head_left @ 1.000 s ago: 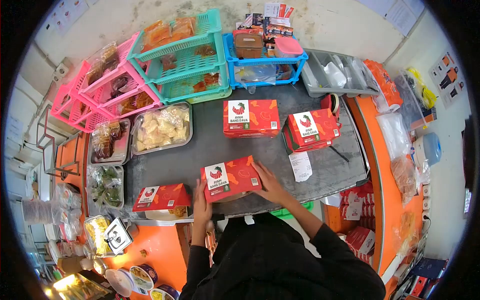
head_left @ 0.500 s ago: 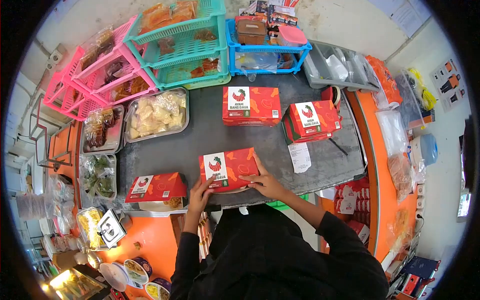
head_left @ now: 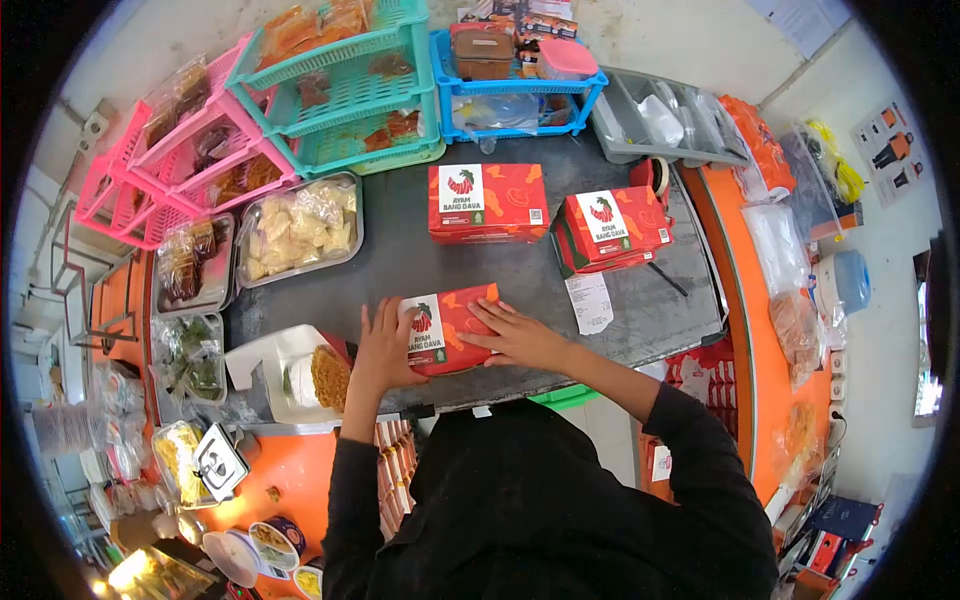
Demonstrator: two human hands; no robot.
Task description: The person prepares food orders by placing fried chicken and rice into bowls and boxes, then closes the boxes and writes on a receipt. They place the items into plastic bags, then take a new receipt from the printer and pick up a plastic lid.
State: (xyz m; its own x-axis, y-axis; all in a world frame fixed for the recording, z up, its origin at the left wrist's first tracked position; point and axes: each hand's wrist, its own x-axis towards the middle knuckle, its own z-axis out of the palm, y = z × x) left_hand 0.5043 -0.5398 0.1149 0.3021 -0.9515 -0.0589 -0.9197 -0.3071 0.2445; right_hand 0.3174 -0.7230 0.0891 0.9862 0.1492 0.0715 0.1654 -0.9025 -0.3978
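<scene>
A closed red cardboard food box (head_left: 468,318) with a white label sits near the front edge of the dark table. My left hand (head_left: 384,347) grips its left end, thumb over the label side. Around its right end is my right hand (head_left: 515,340), fingers spread across the top and side. Just left of my left hand lies an open food box (head_left: 268,372), its white inside facing up, holding white rice (head_left: 301,380) and a piece of fried chicken (head_left: 331,377). My left hand and wrist partly cover that box.
Closed red boxes stand farther back, one in the middle (head_left: 487,205) and more at right (head_left: 612,232). A paper receipt (head_left: 589,303) and a black pen (head_left: 668,279) lie beside them. Trays of food, such as the wrapped pale pieces (head_left: 300,230), line the left; a teal rack (head_left: 350,125) stands behind.
The box at lower left has gone from lid down to open, showing rice and chicken. My left hand has shifted to the left end of the held box; my right hand spreads farther over it.
</scene>
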